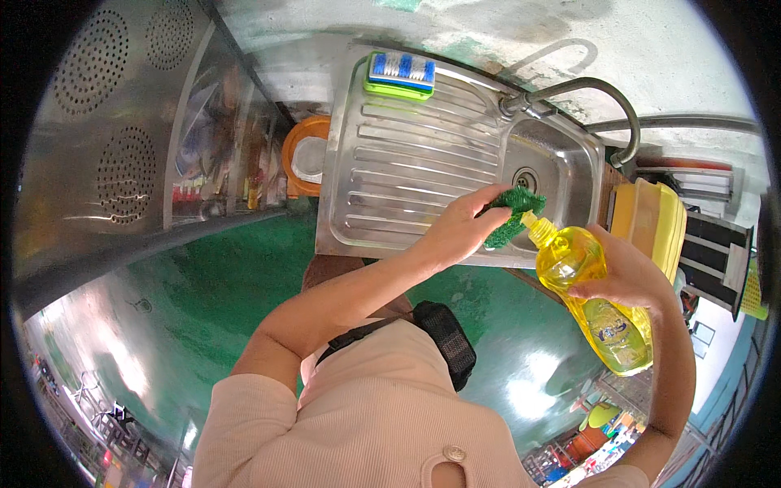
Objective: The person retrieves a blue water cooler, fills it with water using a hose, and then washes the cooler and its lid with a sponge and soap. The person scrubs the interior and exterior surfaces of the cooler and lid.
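Note:
My left hand (pixel 464 225) grips a green scouring pad (pixel 514 213) over the near right part of the steel sink. In my right hand (pixel 625 272) is a clear bottle of yellow dish soap (pixel 582 281), tipped so its yellow nozzle (pixel 533 226) points at the pad and meets or nearly meets it. Whether liquid is flowing out cannot be made out. Behind the pad lies the sink basin (pixel 561 159) with its drain (pixel 525 178) showing.
A ridged drainboard (pixel 423 175) fills the sink's left side, with a blue-and-white striped brush or sponge in a green holder (pixel 400 76) at its back. The curved faucet (pixel 622 98) arches over the basin. An orange bucket (pixel 294 159) stands left, a yellow container (pixel 655 220) right.

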`<state>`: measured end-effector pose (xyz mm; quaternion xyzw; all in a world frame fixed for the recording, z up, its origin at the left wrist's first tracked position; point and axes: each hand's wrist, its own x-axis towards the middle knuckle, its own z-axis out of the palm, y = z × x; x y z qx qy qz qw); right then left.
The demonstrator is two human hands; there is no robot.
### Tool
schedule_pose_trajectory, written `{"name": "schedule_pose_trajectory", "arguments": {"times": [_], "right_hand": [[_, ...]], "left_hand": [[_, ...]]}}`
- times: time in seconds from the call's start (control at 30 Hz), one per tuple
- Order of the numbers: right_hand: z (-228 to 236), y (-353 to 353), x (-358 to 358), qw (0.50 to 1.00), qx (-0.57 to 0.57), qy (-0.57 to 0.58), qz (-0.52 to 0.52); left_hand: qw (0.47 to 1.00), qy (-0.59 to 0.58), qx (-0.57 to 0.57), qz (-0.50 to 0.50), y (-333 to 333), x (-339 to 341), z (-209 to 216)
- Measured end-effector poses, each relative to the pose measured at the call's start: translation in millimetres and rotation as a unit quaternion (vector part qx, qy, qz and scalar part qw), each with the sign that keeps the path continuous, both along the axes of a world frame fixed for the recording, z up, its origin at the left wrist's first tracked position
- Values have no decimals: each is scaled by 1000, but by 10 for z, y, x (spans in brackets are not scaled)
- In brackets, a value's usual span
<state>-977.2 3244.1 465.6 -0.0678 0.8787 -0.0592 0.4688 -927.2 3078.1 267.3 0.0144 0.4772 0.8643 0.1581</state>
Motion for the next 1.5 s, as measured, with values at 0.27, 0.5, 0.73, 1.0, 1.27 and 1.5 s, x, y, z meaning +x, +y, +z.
{"name": "schedule_pose_trajectory", "arguments": {"times": [0.27, 0.5, 0.73, 1.0, 1.27, 1.5], "right_hand": [[-185, 110, -34, 994, -76, 23, -70], [-744, 215, -79, 879, -386, 145, -237], [-1161, -141, -849, 757, -498, 312, -283], [-1723, -503, -1869, 748, -544, 288, -249], [-1897, -593, -2096, 728, -610, 212, -231], [-1875, -518, -2058, 746, -603, 197, -200]], "left_hand": [[993, 41, -111, -28, -207, 9, 45], [986, -148, 82, 3, -578, 53, -52], [950, -239, 163, 114, -1332, 198, -151], [949, -224, 58, 214, -1674, 603, -168], [862, -282, 118, 404, -1403, 1221, 25], [816, -274, 142, 489, -1081, 1815, -56]]}}
